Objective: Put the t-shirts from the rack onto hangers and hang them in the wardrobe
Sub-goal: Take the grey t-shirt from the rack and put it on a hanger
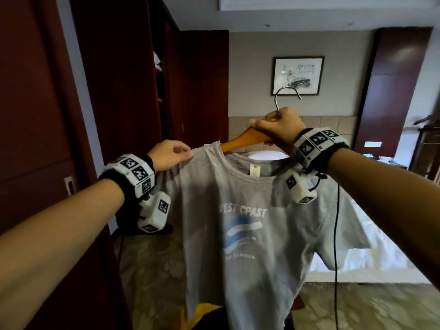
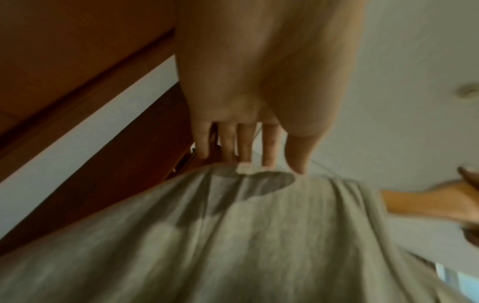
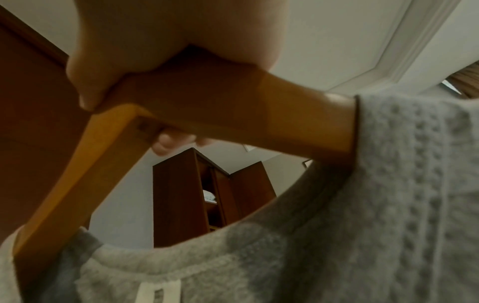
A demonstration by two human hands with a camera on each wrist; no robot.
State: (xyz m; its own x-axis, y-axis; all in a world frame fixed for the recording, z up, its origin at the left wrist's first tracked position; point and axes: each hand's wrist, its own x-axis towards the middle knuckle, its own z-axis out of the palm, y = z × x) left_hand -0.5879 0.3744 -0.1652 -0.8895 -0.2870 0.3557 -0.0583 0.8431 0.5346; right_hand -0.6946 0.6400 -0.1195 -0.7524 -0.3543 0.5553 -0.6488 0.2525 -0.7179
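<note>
A grey t-shirt [image 1: 250,222] printed with what reads "VEST CPAST" is held up between the hands, a small neck label [image 1: 254,169] being too small to be read. Its shoulder is pinched by the left hand [image 1: 167,154], while the hanger [image 1: 245,137] inside its neck is gripped at the top by the right hand [image 1: 278,126]. An open wardrobe [image 1: 162,75] is seen above the left hand.

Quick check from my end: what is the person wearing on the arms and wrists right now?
Both forearms are bare, no sleeves. The left wrist and right wrist each carry a black band with white blocks printed with black-and-white square markers. A white camera cube with the same markers hangs under the left band, another under the right. A thin black cable drops from the right one.
</note>
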